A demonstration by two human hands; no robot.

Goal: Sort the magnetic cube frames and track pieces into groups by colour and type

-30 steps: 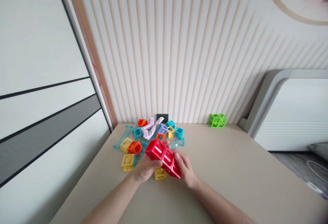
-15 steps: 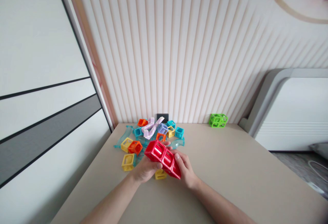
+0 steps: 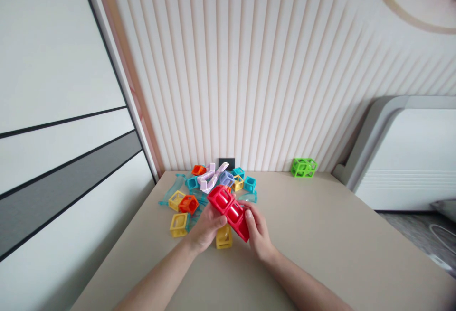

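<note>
A long red block piece (image 3: 234, 211) with open window-like faces is held slanted above the table. My left hand (image 3: 207, 225) grips its left side, thumb over the near edge. At its lower right end, my right hand (image 3: 257, 228) holds it with the thumb and fingers. Just beneath the piece, a yellow cube (image 3: 223, 238) stands on the table. To the left lie another yellow cube (image 3: 178, 224) and an orange cube (image 3: 188, 204).
Behind the hands, pale purple track pieces (image 3: 210, 178), teal cubes (image 3: 250, 184) and clear teal tubes (image 3: 174, 188) lie heaped on the beige table (image 3: 320, 240). A green block (image 3: 303, 167) sits by the ribbed wall, and a black box (image 3: 226, 164) stands behind the heap.
Both hands have raised and turned the red piece slightly, so its windowed side faces me more. More of the yellow cube beneath it shows.
</note>
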